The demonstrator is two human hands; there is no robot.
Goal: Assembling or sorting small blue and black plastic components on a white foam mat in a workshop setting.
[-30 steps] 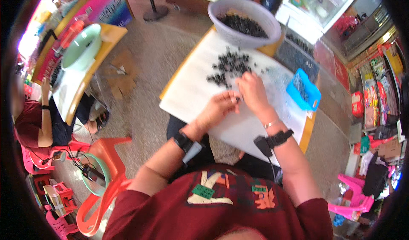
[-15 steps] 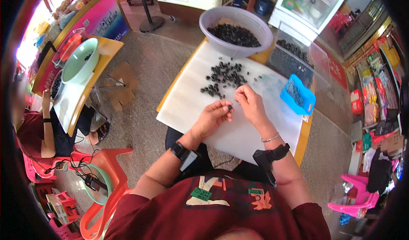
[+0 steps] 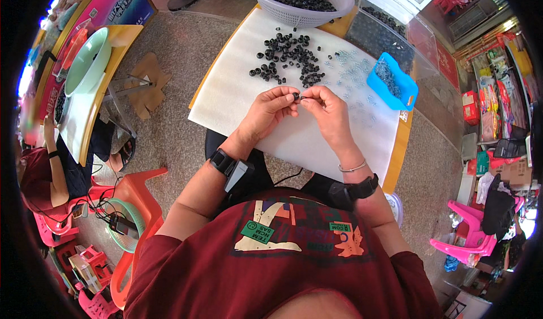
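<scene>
Above the white sheet (image 3: pixel 226 106), my two hands meet at the fingertips. My left hand (image 3: pixel 270 110) pinches a small round black part (image 3: pixel 296 96) between thumb and finger. Right beside it, my right hand (image 3: pixel 329 115) is closed in a pinch against the part; what its fingertips grip is too small to make out. A loose pile of similar black parts (image 3: pixel 291 56) lies just beyond my hands. Small clear bluish pieces (image 3: pixel 349 67) are scattered to the right of the pile, and more of them fill a blue tray (image 3: pixel 408 95).
A lilac plastic basket (image 3: pixel 271 10) full of black parts stands at the table's far end. Next to it is a clear bin (image 3: pixel 367 33). At left, another person (image 3: pixel 42 177) sits by a second table with a green basin (image 3: pixel 90 64). A red plastic chair (image 3: pixel 148 206) stands at my left.
My right hand has come in to the left, and its fingertips now meet the black part in my left hand. The whole view has shifted, with the table sitting higher in the picture.
</scene>
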